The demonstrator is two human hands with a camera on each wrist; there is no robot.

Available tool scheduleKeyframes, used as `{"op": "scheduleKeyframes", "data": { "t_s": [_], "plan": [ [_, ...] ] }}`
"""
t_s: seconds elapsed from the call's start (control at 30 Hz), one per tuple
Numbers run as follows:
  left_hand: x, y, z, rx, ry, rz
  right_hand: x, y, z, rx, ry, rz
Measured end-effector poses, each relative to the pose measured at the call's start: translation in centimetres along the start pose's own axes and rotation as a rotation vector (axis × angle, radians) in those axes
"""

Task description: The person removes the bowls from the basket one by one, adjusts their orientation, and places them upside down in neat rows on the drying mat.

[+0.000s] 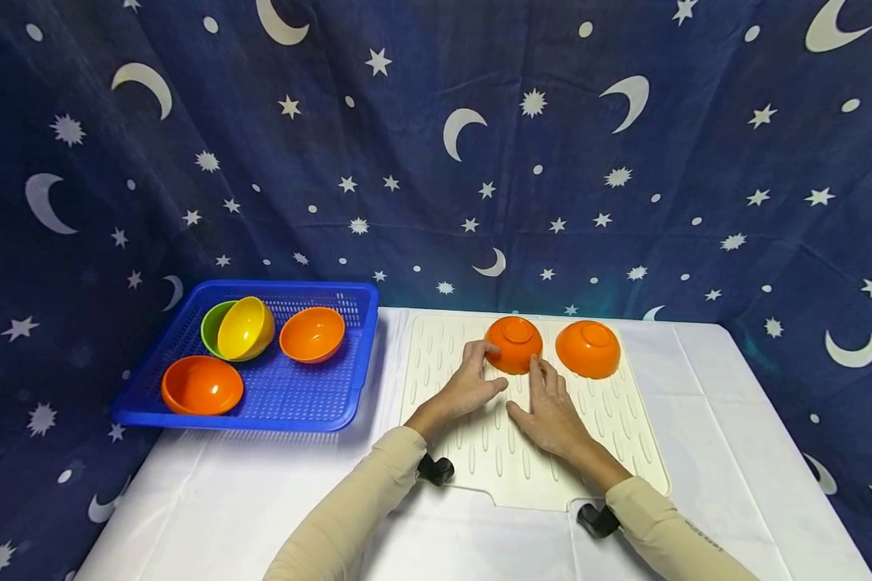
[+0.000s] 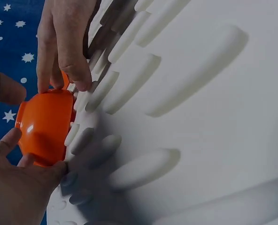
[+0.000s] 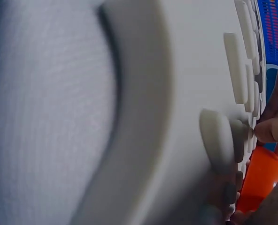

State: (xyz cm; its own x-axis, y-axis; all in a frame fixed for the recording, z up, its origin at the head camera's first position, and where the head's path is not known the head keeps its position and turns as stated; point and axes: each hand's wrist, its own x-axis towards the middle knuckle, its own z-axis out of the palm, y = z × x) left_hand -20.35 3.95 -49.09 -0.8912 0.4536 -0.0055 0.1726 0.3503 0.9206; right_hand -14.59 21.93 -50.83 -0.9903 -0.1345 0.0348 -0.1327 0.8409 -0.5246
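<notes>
Upside down on the cream drying mat [image 1: 480, 464] rests an orange bowl [image 1: 516, 339], between the two hands. My left hand [image 1: 468, 387] holds its near left side, fingers curved round the wall and thumb by the rim; the left wrist view shows this orange bowl [image 2: 47, 126] with fingers on both sides. Fingertips of my right hand [image 1: 552, 407] touch its near right side, fairly straight, with the thumb apart from the bowl. A second upturned orange bowl [image 1: 589, 349] lies just right of it. The right wrist view mostly shows mat, with the bowl at its edge.
A blue plastic basket [image 1: 298, 415] stands at the left. In it are a green bowl [image 1: 209, 329], a yellow bowl [image 1: 247, 329] leaning against it, and two orange bowls, one near [image 1: 202, 386] and one far [image 1: 312, 335]. A starry dark blue cloth [image 1: 407, 145] hangs behind the white-covered table [image 1: 262, 484].
</notes>
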Motion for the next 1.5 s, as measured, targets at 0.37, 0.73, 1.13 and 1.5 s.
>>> {"op": "scheduleKeyframes", "data": {
  "t_s": [0.37,0.73,1.13,1.5],
  "plan": [
    [-0.2,0.4,0.3,0.051,-0.054,-0.012,0.2,0.0,-0.7,0.039,0.006,0.018],
    [-1.1,1.4,0.6,0.097,-0.152,-0.001,0.5,-0.3,-1.7,0.105,-0.013,0.085],
    [-1.9,1.2,0.8,0.031,-0.17,0.025,0.1,0.2,-1.6,0.093,0.002,0.064],
    [-3.2,1.0,0.6,0.121,-0.125,0.103,-1.9,-0.3,-2.2,0.117,-0.001,0.039]
  ]
}}
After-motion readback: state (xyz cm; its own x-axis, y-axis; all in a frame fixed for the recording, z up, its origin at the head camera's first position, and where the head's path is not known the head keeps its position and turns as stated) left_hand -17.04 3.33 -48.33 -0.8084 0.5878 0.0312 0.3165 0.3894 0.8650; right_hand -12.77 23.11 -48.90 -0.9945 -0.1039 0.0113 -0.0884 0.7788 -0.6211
